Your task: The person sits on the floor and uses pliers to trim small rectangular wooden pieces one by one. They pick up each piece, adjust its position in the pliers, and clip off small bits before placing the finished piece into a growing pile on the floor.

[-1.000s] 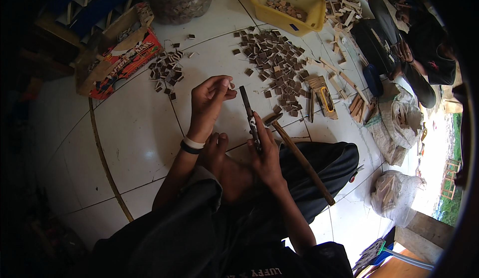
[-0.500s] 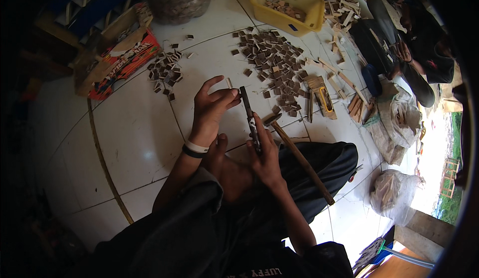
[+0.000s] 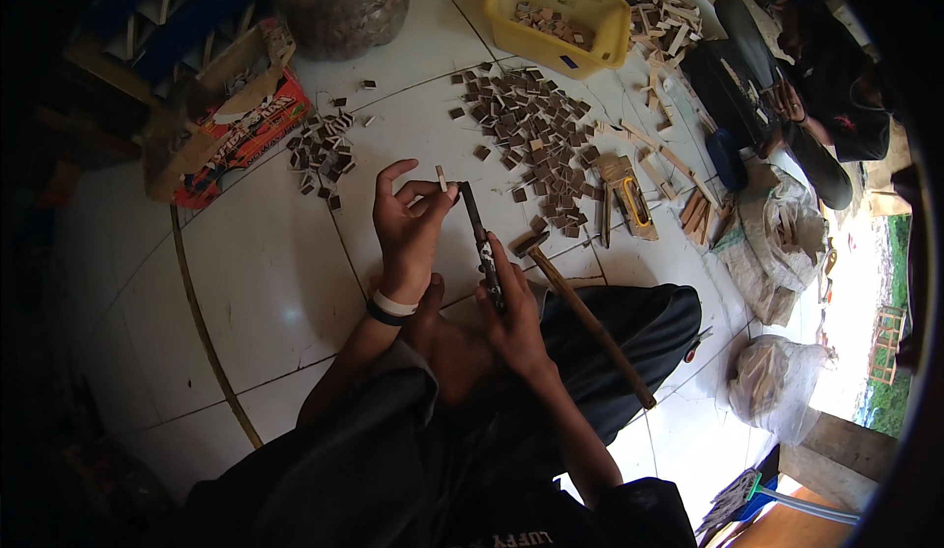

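Note:
My left hand (image 3: 405, 243) is raised over the floor, pinching a small pale wooden piece (image 3: 442, 176) between thumb and fingertips; a band circles that wrist. In my right hand (image 3: 518, 327) is a long, narrow dark tool (image 3: 475, 218) with white marks on its lower part. Its far end reaches up beside the wooden piece; whether the two touch, I cannot tell. A hammer (image 3: 595, 324) with a wooden handle lies across my right leg, its head just beyond my right hand.
Many small brown square pieces (image 3: 536, 120) lie ahead, with a smaller heap (image 3: 323, 150) to the left. A yellow tub (image 3: 615, 49) stands behind, a red printed carton (image 3: 241, 140) at left. At right are sacks (image 3: 777, 243) and another person (image 3: 836, 86).
Both hands have shifted slightly left. The wooden piece now shows more clearly above my left fingertips, and the dark tool leans a little more to the left.

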The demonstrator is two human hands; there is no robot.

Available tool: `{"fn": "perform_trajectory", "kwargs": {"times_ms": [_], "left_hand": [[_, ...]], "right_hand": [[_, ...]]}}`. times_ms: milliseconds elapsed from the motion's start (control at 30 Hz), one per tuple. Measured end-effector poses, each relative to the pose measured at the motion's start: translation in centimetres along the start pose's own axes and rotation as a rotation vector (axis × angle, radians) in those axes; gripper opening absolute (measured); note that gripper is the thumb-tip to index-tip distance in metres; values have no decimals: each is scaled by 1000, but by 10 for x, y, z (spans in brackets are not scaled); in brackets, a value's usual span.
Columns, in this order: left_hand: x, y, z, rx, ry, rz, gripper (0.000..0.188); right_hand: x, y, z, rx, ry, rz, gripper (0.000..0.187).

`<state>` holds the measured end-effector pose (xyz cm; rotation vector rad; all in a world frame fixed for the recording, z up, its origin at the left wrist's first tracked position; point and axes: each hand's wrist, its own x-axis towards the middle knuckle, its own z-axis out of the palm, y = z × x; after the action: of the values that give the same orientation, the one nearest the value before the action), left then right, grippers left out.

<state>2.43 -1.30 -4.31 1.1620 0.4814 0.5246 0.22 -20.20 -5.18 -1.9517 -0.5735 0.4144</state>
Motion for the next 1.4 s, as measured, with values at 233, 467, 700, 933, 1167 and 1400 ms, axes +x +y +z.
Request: {"fn": "perform_trajectory", "kwargs": {"times_ms": [233,467,700,933,1167,1400], "left_hand": [[-5,4,9,7,-28,233,51],[-4,2,7,40,-68,228,49],[1,-13,4,-25,-71,204,39],[1,-13,5,-97,-35,102,39],[-2,11,0,-263,10,-165,47],[1,23,0,-297,2,-213,47]], "right_hand": [[-1,0,3,161,-23,-16,73],[0,-2,1,230,5,-70,74],[-5,-5,1,323,-37,58,76],[-6,-3,4,463,-68,140,76],[2,1,6,261,50,-97,75],[0,6,-12,258,-1,-6,73]]}}
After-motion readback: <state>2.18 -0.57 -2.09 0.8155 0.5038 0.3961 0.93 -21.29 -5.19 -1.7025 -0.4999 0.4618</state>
